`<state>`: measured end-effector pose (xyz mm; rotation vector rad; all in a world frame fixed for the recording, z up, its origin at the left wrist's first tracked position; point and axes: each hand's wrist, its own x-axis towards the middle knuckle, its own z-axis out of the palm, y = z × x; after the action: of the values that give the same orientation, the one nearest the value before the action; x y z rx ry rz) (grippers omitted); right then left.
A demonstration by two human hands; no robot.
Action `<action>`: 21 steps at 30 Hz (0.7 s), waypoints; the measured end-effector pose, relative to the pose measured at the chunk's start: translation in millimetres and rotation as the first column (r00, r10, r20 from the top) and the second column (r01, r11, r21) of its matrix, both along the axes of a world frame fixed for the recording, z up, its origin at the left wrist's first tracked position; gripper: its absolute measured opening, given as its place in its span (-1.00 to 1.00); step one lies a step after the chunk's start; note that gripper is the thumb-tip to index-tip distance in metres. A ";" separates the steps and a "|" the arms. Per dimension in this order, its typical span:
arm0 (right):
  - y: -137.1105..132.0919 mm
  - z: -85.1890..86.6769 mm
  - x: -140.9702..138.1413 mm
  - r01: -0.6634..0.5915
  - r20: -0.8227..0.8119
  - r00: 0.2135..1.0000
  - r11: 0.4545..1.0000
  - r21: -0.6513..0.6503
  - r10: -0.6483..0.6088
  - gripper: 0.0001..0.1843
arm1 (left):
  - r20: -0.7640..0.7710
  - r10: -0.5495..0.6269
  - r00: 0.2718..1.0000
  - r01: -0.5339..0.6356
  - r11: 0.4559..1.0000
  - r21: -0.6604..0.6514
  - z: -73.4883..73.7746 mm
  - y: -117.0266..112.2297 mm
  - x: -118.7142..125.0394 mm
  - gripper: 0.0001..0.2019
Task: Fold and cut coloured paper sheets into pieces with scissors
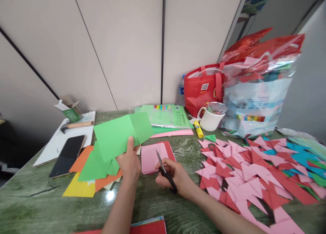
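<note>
My left hand (pixel 129 161) grips green paper (pixel 114 133) with the thumb on top; a second green piece (pixel 141 126) shows at its right edge. In my right hand (pixel 175 176) is a pair of scissors (pixel 166 174), blades pointing up and away from me. Behind the scissors lies a stack of pink squares (pixel 150 157) with red paper under it. Below the held sheet, more green paper (pixel 93 166) rests over orange (pixel 80 160) and yellow sheets (pixel 78 186). The fingers under the green paper are hidden.
Folded pink and red paper pieces (pixel 239 169) cover the right side. Behind them stand a white mug (pixel 210 120), a glue stick (pixel 198 129), a red bag (pixel 195 94) and a clear plastic bag (pixel 254 108). At left lie a phone (pixel 67 156) and a hammer (pixel 76 124).
</note>
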<state>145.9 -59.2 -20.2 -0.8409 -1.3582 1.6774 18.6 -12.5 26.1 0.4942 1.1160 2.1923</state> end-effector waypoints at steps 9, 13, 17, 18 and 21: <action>8.6 11.2 13.1 0.688 -0.156 0.724 0.689 0.229 -0.672 -0.70 | -0.167 -0.401 0.901 0.362 0.906 -0.219 -5.1 -4.7 -14.4 -0.76; 20.2 16.4 24.5 0.705 -0.177 0.709 0.686 0.178 -0.683 -0.64 | -0.138 -0.809 0.572 0.722 0.576 -0.384 0.3 -10.1 -18.5 -0.70; 26.1 9.1 27.0 0.546 -0.100 0.830 0.836 -0.058 -0.549 -0.46 | -0.094 -0.888 0.451 0.753 0.435 -0.494 2.1 -13.8 -21.3 -0.70; 26.6 7.1 26.5 0.516 -0.108 0.844 0.850 -0.103 -0.525 -0.46 | -0.078 -0.886 0.458 0.759 0.435 -0.485 3.3 -14.1 -22.3 -0.70; 27.3 5.3 24.2 0.436 -0.195 0.862 0.881 -0.184 -0.467 -0.57 | -0.032 -0.865 0.500 0.788 0.470 -0.399 7.2 -13.6 -23.9 -0.61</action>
<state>170.1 -31.9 -14.9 -0.9221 -0.8118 1.4468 -5.2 -26.1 33.2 0.9261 1.0081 1.0477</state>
